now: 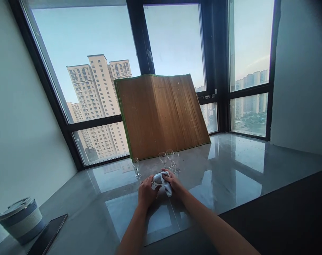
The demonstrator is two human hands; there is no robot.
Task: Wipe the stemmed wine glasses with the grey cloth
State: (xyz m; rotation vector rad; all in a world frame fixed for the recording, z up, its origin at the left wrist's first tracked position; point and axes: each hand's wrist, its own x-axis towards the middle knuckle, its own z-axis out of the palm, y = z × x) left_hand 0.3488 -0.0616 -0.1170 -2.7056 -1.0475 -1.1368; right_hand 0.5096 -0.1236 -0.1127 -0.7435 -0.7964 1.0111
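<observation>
Glossy grey tile covers the window ledge (92, 205), with its near edge slanting up toward the right and pale window reflections across its surface. Nearest, at the lower left, a dark phone (48, 235) lies flat, partly out of view, just beside a lidded cup (21, 219) with blue and pale bands. Both forearms reach in from the bottom, and the hands meet over the ledge near the middle. The left hand (147, 191) curls around one side of a clear glass (157, 178), thumb toward the person and fingers on the far side. The right hand (173, 180) pinches a white cloth (166, 186) against the other side of that glass, and a fold of the cloth hangs below the fingers. The held glass is tilted; its stem is hard to make out. Beyond the hands, a stemmed glass (135, 164) stands upright on the left, apart from a cluster of three upright stemmed glasses (162, 158). Behind them a brown panel (166, 113) with green edging leans against the dark window frame (94, 123). Outside rise a beige tower block (100, 85) and, at right, hazier buildings (252, 81) under a pale sky.
</observation>
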